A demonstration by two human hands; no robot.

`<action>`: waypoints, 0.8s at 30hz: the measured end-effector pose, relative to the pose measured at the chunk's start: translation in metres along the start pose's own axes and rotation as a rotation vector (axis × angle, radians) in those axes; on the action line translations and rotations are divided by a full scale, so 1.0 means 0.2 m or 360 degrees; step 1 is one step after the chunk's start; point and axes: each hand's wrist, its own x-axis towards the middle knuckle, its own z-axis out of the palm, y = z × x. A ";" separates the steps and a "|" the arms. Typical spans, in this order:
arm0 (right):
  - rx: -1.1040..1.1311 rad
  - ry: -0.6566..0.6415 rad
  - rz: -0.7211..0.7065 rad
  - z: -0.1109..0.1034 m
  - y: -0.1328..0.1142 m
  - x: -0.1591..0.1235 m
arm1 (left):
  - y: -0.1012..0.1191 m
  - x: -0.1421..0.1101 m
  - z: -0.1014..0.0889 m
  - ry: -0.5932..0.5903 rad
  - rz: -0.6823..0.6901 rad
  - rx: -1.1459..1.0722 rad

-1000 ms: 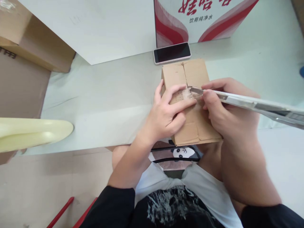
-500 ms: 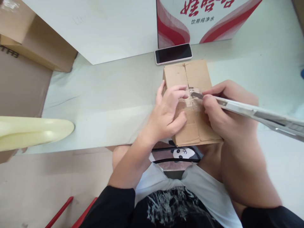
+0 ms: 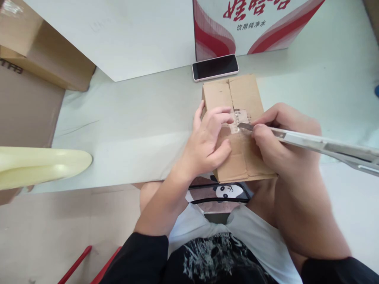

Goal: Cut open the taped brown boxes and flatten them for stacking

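Observation:
A small brown cardboard box (image 3: 247, 92) lies on the table, with clear tape (image 3: 241, 116) over the middle of its top seam. My left hand (image 3: 207, 138) holds the box at its left side; several fingers and the thumb rest bent on top, and one finger reaches along the left edge. In my right hand (image 3: 284, 146) is a utility knife (image 3: 314, 142), gripped near the front with the blade out. The blade tip is at the tape, close to the left fingertips. Whether it has gone through the tape cannot be made out.
Behind the box lies a phone (image 3: 215, 68), in front of a red-and-white carton (image 3: 248, 39). Large brown boxes (image 3: 56, 55) stand at the left. A pale yellow object (image 3: 50, 165) juts in over the table (image 3: 133, 130). A panda-printed item (image 3: 227, 191) shows below the table edge.
The knife tip has moved slightly toward me along the tape, with my right hand shifting a little. My left hand and the box stay in nearly the same place.

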 end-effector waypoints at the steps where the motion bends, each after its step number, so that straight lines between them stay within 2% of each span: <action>1: 0.0005 0.0002 -0.0005 0.00 0.00 0.00 | 0.00 0.00 0.00 0.0002 0.0005 0.0001; 12: 0.0097 -0.0056 -0.0070 0.00 -0.01 0.01 | 0.00 0.00 0.00 -0.0018 -0.0022 0.0028; 18: 0.0117 0.0263 0.0130 0.04 0.00 -0.03 | 0.00 0.00 -0.01 -0.0019 -0.0011 -0.0002; 24: -0.0039 0.0116 0.0039 0.03 -0.01 -0.01 | 0.00 0.00 -0.01 -0.0028 -0.0043 0.0011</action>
